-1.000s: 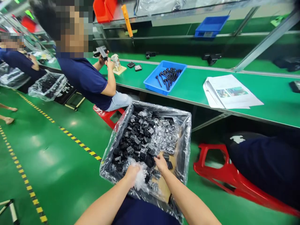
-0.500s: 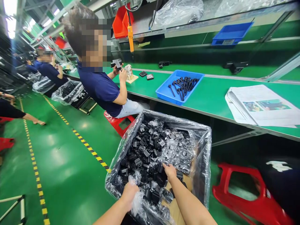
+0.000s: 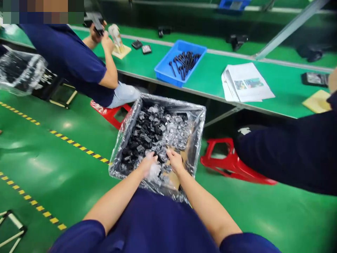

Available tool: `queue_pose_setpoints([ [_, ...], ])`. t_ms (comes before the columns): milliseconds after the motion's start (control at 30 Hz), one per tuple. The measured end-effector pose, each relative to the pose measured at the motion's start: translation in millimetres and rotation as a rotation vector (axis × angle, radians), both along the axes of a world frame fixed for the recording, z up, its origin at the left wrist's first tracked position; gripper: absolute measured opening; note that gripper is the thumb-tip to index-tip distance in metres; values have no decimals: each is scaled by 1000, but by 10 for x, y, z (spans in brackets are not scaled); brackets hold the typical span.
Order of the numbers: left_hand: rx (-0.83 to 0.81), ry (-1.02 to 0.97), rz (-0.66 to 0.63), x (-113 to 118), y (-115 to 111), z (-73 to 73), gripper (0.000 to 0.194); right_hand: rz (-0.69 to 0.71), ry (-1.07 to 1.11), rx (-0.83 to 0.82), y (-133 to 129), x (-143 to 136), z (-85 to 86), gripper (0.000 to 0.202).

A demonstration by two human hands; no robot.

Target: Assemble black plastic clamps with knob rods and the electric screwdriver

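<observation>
Both hands are inside a plastic-lined bin that stands in front of me. My left hand is closed on a clear plastic bag near the bin's front. To its right, my right hand is closed at a crumpled bag over the brown cardboard; what its fingers hold is too small to make out. Loose black parts fill the bin's left side, and clear-bagged parts lie at its back right.
A green workbench carries a blue tray of black bolts and some papers. A seated person is at the left, another person's dark sleeve at the right. Red stools stand on both sides.
The view has tilted down and turned right, bringing my torso and the person on the right into view. My hands have come closer together, the left still on the bag.
</observation>
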State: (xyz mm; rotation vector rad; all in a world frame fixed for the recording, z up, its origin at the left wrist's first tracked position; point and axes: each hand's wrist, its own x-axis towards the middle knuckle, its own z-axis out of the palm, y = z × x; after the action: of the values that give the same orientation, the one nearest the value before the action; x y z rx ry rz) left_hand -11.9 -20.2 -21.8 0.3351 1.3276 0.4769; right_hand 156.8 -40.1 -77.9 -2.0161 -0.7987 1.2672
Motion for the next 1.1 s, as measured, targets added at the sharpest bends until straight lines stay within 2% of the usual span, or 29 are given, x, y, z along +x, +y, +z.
queue_pose_setpoints([
  [133,13,-149,-111,95,8,40,70,-9,-28,26,-151,-21,92,48],
  [233,56,-167,-160,140,-21,58,71,-46,-62,33,-249,-1,202,44],
  [333,103,-87,-167,157,-71,-13,69,-66,-24,41,-310,1,259,37],
  [433,154,89,-111,131,-107,-137,49,-41,112,67,-337,-21,244,27],
  [567,230,239,-61,50,-127,-198,33,-35,336,58,-367,-17,170,32],
  [700,340,273,-56,9,-159,-106,26,-105,497,-25,-397,28,104,50],
  [833,416,366,-39,18,-188,-36,24,-120,615,-169,-418,9,25,46],
  [933,411,407,-12,-5,-187,-55,29,-123,591,-250,-414,-33,-94,39],
  [1033,365,461,8,-98,-187,-101,31,-128,450,-299,-352,-5,-277,33],
  [1100,324,491,18,-184,-202,-118,25,-107,333,-315,-256,70,-426,33],
])
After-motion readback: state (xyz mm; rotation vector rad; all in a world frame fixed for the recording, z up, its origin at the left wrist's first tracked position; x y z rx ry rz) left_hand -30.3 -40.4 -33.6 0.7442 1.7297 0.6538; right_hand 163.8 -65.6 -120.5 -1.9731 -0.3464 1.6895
